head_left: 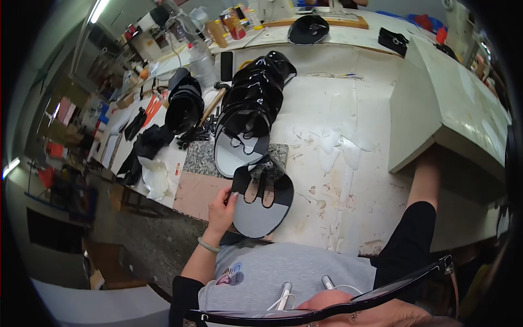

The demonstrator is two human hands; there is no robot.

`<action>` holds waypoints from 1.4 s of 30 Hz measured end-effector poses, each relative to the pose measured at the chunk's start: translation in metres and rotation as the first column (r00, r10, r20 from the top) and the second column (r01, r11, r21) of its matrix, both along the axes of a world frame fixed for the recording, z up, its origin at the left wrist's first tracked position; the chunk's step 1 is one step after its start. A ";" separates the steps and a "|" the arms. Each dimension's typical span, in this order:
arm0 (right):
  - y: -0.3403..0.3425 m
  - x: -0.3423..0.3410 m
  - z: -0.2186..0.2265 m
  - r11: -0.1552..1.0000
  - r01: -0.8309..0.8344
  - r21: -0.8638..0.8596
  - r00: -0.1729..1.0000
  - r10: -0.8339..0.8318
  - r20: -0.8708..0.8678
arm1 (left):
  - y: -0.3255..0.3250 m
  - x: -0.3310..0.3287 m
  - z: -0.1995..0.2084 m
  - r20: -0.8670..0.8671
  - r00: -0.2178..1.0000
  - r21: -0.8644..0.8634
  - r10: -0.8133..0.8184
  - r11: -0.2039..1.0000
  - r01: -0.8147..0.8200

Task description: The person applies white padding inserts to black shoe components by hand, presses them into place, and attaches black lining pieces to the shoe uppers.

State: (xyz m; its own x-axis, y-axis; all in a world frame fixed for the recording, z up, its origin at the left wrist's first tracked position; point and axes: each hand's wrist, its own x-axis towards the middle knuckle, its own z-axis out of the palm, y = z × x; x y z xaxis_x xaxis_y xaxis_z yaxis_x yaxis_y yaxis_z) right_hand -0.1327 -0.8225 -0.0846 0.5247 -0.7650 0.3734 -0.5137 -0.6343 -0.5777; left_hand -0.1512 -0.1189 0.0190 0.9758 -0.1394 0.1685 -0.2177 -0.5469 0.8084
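Note:
A rounded black and grey piece [262, 219] with two oval cut-outs and a narrow strip between them is held near the table's front edge. My left hand [220, 210] pinches it by its left edge, thumb on top. Just beyond it, a row of glossy black pieces [256, 90] with pale grey undersides leans one against another, the nearest overlapping a speckled stone slab [199, 159]. My right forearm [425, 185] reaches under a big off-white box-like cover [417, 109]. The right hand itself is hidden inside, so its fingers do not show.
Left of the row stand more black pieces [184, 111], a hammer [213, 103] and a heap of small dark parts [202, 133]. A clear plastic bottle [200, 65] and a black phone [226, 66] lie farther back. Another glossy black piece [308, 30] rests on the far table.

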 end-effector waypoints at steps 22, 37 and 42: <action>0.236 -0.253 0.185 0.694 -0.669 0.266 0.705 0.479 0.523 | 0.004 0.085 0.016 0.284 0.959 -0.045 0.007 0.999 0.006; 0.541 -0.046 0.125 -0.305 -0.851 0.429 0.308 0.373 0.876 | 0.034 0.027 0.048 -0.198 0.786 -0.699 -0.586 0.646 0.306; 0.570 -0.019 0.127 -0.027 -0.748 0.663 0.634 0.263 0.727 | 0.065 0.066 0.034 -0.151 0.836 -0.654 -0.528 0.687 0.316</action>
